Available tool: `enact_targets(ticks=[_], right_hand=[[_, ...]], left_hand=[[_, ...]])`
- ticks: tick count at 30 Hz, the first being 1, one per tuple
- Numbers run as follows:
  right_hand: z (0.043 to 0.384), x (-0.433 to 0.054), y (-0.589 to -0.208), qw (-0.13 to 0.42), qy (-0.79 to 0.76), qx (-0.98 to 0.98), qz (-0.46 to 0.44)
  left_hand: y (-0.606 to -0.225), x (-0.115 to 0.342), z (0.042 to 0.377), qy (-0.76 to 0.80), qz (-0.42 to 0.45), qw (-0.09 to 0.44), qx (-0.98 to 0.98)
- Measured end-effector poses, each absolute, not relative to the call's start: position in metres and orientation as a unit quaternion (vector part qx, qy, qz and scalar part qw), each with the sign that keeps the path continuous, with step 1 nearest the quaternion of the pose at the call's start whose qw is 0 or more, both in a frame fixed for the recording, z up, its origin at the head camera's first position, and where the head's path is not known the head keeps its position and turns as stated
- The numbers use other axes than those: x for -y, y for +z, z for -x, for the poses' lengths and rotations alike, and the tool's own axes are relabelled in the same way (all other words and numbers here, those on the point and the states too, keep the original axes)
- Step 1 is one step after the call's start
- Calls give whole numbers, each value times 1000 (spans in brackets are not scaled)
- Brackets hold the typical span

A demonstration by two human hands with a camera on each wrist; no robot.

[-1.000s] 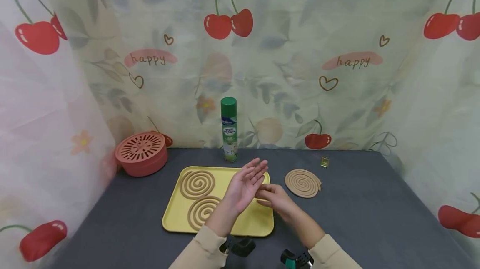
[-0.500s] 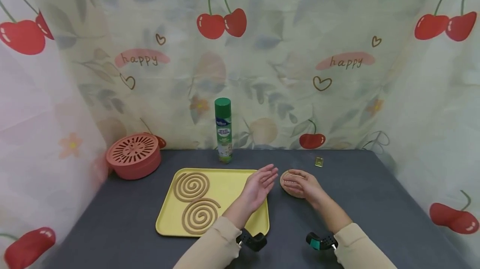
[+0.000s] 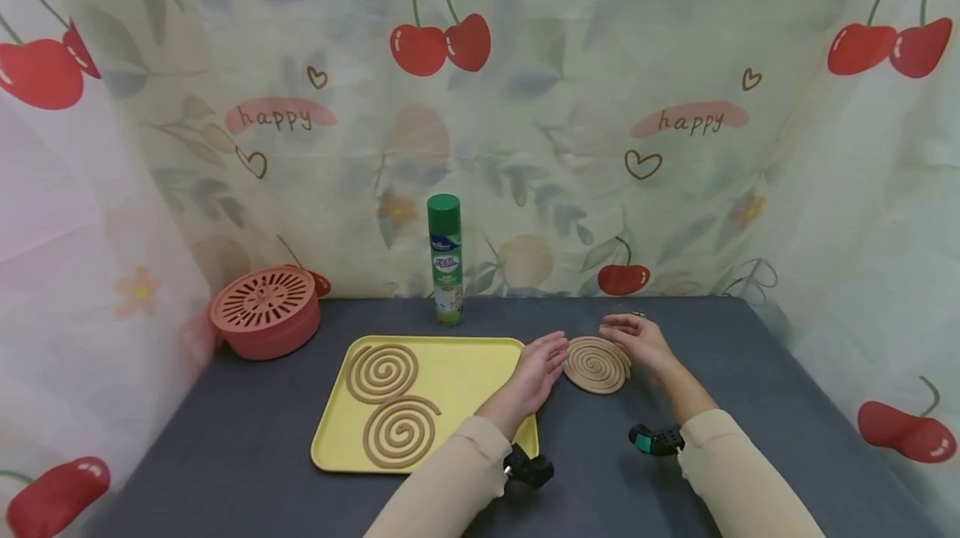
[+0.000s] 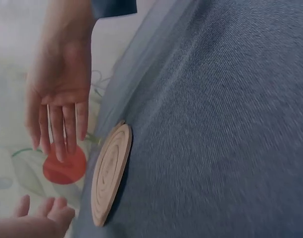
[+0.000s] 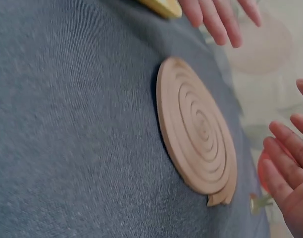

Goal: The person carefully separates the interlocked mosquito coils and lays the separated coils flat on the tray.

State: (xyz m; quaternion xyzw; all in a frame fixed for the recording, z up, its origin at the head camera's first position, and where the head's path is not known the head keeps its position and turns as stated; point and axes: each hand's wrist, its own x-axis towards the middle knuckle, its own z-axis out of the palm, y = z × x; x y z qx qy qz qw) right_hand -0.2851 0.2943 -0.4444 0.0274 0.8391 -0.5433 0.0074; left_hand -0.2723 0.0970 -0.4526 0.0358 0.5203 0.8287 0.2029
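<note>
A tan mosquito coil (image 3: pixel 596 365), tightly wound, lies flat on the dark cloth right of the yellow tray (image 3: pixel 480 355). My left hand (image 3: pixel 534 371) hovers over the tray's right edge, just left of that coil, fingers extended and holding nothing. On the coil's other side, my right hand (image 3: pixel 645 345) is raised by its upper right edge with fingers loosely bent, also holding nothing. The right wrist view shows the coil (image 5: pixel 196 129) between both hands, with short ends sticking out at its rim. Two looser mosquito coils, an upper one (image 3: pixel 382 373) and a lower one (image 3: pixel 400 431), lie in the tray.
A round pink slotted box (image 3: pixel 266 313) stands at the back left. Behind the tray is an upright green spray can (image 3: pixel 447 263). A small gold-coloured piece (image 3: pixel 638 314) shows behind my right hand. A printed curtain (image 3: pixel 525 171) encloses the dark table (image 3: pixel 247 421).
Both hands have moved right; my right hand has left the tray, passed over the tightly wound coil and now stands at its right. The coils show no clear movement.
</note>
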Motion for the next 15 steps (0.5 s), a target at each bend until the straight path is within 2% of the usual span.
enact_targets(ticks=[5,10,15], right_hand=[[290,-301,-449,6,-497,-867,-40],[293,-304,-458,51,-469,-882,-21],[292,-307,-461,80,-454,-887,-29]], left_hand=[[-449,-118,271,781,-26,170,-600],[-451,-131,269,715,-1,154,-682],[-453,-135,272,727,45,139,-671]])
